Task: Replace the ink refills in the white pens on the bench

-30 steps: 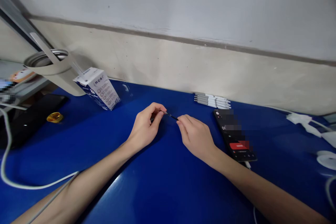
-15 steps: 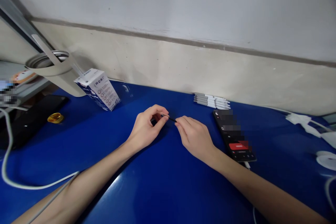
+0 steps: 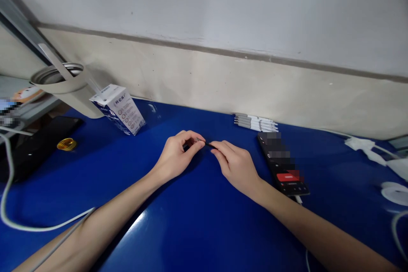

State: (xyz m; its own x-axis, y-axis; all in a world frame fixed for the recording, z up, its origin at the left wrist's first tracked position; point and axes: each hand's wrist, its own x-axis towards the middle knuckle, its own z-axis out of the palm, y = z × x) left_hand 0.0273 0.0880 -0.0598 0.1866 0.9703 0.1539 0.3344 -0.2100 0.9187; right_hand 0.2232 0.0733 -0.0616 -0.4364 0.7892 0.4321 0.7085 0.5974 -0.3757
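Note:
A thin dark rod (image 3: 208, 144), looking like a slim pen part, spans the small gap between my hands above the blue table. My left hand (image 3: 177, 153) pinches one end between thumb and fingertips; its curled fingers hide that end. At the other end, the fingertips of my right hand (image 3: 237, 163) close on it, palm facing down. Beyond my right hand, by the wall, several white-and-grey pens (image 3: 256, 122) lie side by side in a row. Just to the right of that hand rests a phone (image 3: 282, 163) with a lit screen and a cable plugged in.
At the left stand a white-and-blue carton (image 3: 124, 110) with a straw and a beige cup (image 3: 78, 95). A gold coil (image 3: 66, 144) lies near a black device (image 3: 44, 144). White cables (image 3: 38, 228) cross my left forearm; a white plug (image 3: 365, 148) lies right.
My right fingertips have moved slightly left along the rod, so less of it shows between the hands. My left hand has barely moved. The view has shifted slightly.

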